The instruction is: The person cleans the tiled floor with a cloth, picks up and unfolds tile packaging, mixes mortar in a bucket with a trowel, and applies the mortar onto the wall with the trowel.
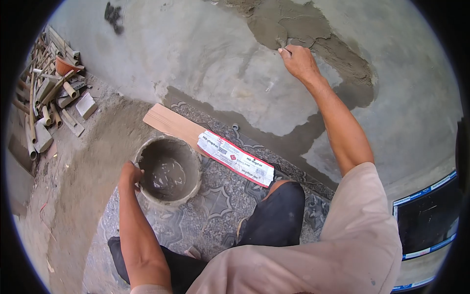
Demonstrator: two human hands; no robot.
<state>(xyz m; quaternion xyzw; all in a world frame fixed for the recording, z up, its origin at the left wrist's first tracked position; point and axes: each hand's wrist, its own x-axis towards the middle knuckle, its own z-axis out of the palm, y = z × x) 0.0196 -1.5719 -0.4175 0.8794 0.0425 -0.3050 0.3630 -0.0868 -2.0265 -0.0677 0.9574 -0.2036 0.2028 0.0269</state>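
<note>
My right hand [299, 61] is raised against the grey wall [215, 54], its fingers closed round the handle of a trowel [282, 44]. The trowel's blade can hardly be told apart from the wet mortar [306, 24] spread on the wall around it. Lower left, my left hand [131, 174] grips the rim of a round bucket [195, 182]. Grey wet mortar [169, 177] lies inside the bucket, which stands on the patterned tiles.
A cardboard strip [169, 124] and a printed white-and-red wrapper [236, 158] lie along the wall's foot. Pipes, blocks [86, 106] and an orange bowl [65, 65] are heaped at the far left. A dark panel with blue edging [428, 215] is at the right.
</note>
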